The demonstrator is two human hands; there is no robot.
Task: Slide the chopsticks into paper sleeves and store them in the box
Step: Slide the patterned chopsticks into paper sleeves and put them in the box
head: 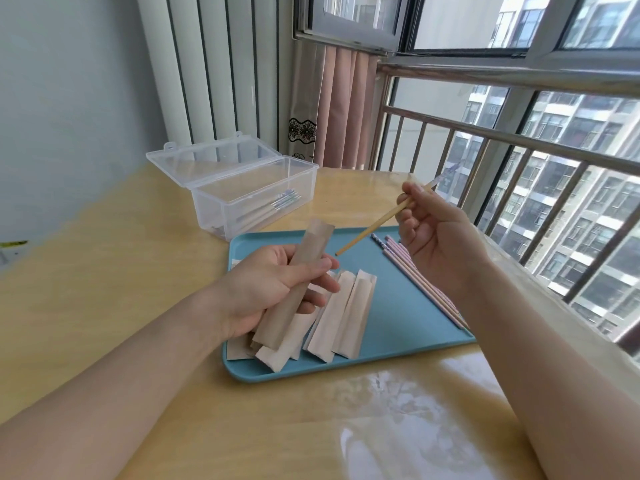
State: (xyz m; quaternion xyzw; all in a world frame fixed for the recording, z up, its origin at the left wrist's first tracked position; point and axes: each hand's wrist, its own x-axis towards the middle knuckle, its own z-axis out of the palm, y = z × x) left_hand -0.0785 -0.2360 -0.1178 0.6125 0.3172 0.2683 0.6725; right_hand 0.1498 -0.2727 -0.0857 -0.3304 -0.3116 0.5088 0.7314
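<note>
Over the blue tray [398, 327], the person's right hand [440, 244] pinches one chopstick [377, 230] near its patterned top end. It runs on a slant, bare tip pointing down toward the left hand, decorated end angled up toward the window railing [485, 140]. That tip hangs just short of the mouth of a brown paper sleeve [294, 285], not touching it. The left hand [273, 285] grips that sleeve around its middle, thumb across the front, open end tilted up and away from the person.

On the tray under the left hand lies a bunch of spare sleeves [332, 317], roughly lined up lengthwise. Along the tray's right side sits a row of pink chopsticks [422, 289], parallel, close to the edge.

Behind the tray, a clear plastic box [249, 199] stands with its lid flipped back, some chopsticks already inside. Everything sits on a glossy yellowish table [138, 306], with plenty of bare surface left of the tray and in front of it.
</note>
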